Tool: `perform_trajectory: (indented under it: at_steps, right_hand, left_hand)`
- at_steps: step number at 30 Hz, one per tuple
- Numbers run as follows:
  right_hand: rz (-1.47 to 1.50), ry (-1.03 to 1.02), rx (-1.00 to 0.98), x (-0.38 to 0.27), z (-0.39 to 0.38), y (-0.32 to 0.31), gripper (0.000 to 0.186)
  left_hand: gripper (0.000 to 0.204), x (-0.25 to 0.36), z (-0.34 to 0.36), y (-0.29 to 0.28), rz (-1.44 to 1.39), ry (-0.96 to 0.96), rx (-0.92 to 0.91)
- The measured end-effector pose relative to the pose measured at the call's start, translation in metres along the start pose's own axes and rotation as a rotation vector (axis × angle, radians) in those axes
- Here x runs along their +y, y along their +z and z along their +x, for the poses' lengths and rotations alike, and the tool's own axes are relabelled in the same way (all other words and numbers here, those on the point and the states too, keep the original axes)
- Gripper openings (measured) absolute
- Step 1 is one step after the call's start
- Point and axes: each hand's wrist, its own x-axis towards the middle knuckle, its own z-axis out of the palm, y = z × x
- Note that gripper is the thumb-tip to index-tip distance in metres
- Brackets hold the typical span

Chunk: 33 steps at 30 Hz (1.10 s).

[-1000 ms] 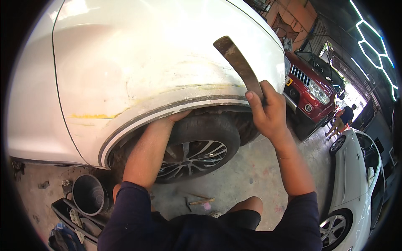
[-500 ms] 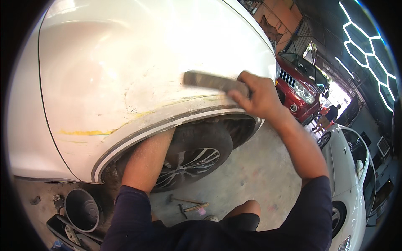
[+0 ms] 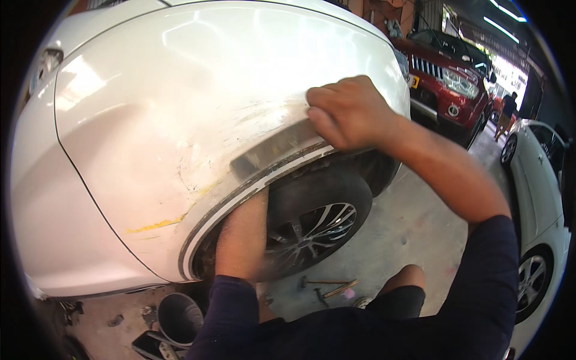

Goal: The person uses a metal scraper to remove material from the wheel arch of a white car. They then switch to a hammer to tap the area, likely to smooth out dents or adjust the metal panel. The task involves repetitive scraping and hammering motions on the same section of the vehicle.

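Note:
In my right hand (image 3: 348, 111) is the end of a long, flat, slightly curved grey metal bar (image 3: 267, 153), its look that of a panel-beating slapper. My fingers are wrapped round it. The bar lies along the white car's fender (image 3: 144, 132), just above the wheel arch edge (image 3: 240, 197). Scuffs and yellow scratches (image 3: 157, 225) mark the paint there. My left forearm (image 3: 243, 231) reaches up into the wheel arch beside the tyre (image 3: 324, 186). The fender hides my left hand and anything it may hold.
On the floor below lie hammers (image 3: 339, 288). A dark bucket (image 3: 180, 318) stands at lower left, next to a black tray (image 3: 150, 345). A red car (image 3: 447, 78) is parked beyond, a second pale car (image 3: 540, 174) at right. Another person (image 3: 507, 114) stands far off.
The bar, raised and blurred before, has come down to the fender by the arch edge. My view has shifted, so the car sits differently in it. My left arm remains inside the arch.

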Motion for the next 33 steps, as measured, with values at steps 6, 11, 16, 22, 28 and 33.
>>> perform_trajectory:
  at_steps: [6, 11, 16, 22, 28, 33]
  right_hand:
    - [-0.007, 0.092, 0.037, -0.009, 0.001, -0.004, 0.031]
    - [-0.12, 0.092, 0.147, -0.006, 0.002, -0.001, 0.032]
    - [-0.068, 0.171, -0.061, -0.003, 0.006, -0.004, 0.026]
    - [0.015, 0.132, 0.042, -0.006, 0.011, -0.003, 0.026]
    - [0.109, 0.231, 0.236, 0.002, -0.008, -0.029, 0.035]
    - [0.263, 0.611, 0.334, 0.014, -0.098, -0.025, 0.045]
  left_hand:
    - [0.07, 0.002, 0.002, 0.001, 0.044, -0.004, -0.007]
    - [0.069, 0.003, 0.0, 0.0, 0.051, 0.013, -0.013]
    - [0.069, 0.004, 0.0, -0.001, 0.026, 0.041, -0.011]
    - [0.069, 0.002, -0.004, -0.003, -0.001, 0.069, -0.009]
    - [0.068, -0.002, -0.022, -0.008, -0.018, 0.064, 0.056]
    - [0.068, -0.011, -0.045, -0.011, 0.026, 0.056, 0.326]
